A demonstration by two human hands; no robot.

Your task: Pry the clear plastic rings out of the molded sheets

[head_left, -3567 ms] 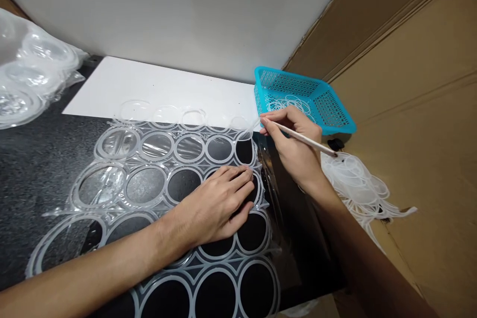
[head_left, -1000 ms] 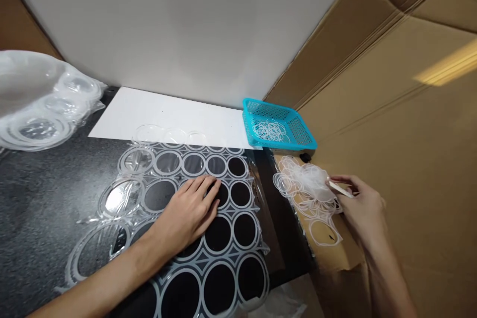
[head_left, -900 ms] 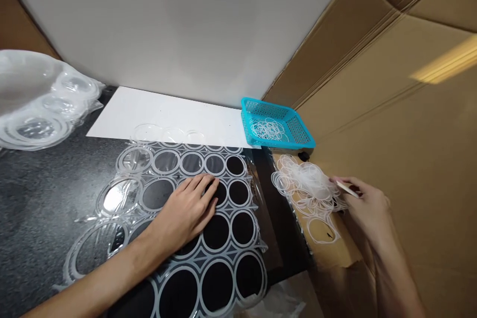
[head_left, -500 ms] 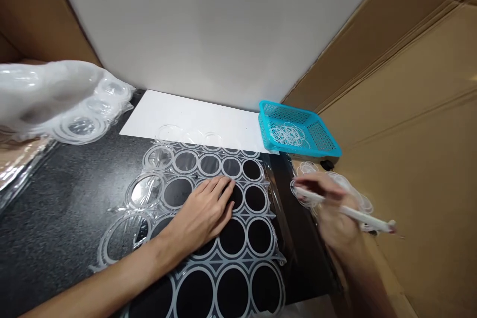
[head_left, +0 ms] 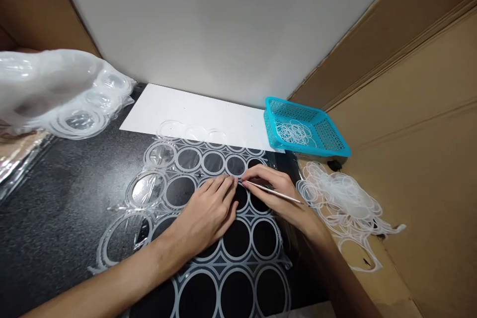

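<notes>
Black speckled tabletop (head_left: 55, 198) under a plain pale wall, boxed in on the right by brown cardboard (head_left: 421, 124). White sheet of paper (head_left: 194, 112) along the far edge, teal mesh basket (head_left: 345, 148) of thin white rings at its right end. Heap of clear plastic film (head_left: 63, 94) at far left. Loose pile of peeled white rings (head_left: 346, 198) on the cardboard to the right, near the basket. In the middle, a clear sheet of die-cut rings (head_left: 223, 253), rows of circles running from the paper toward the near edge. Compared with 0.5 s ago: right hand (head_left: 278, 196) gone from above the loose pile, now over the sheet just beside the left hand; thin white pick (head_left: 274, 192) no longer blurred, its tip brought down to the sheet. Left hand (head_left: 206, 211) unmoved on the sheet. Left fingers (head_left: 223, 186) extended and close together, palm down, pressing flat on the sheet, gripping nothing. Right fingers (head_left: 261, 176) curled and pinched around the pick like a pen, tip touching a ring edge right at the left fingertips, shaft slanting off to the right.
</notes>
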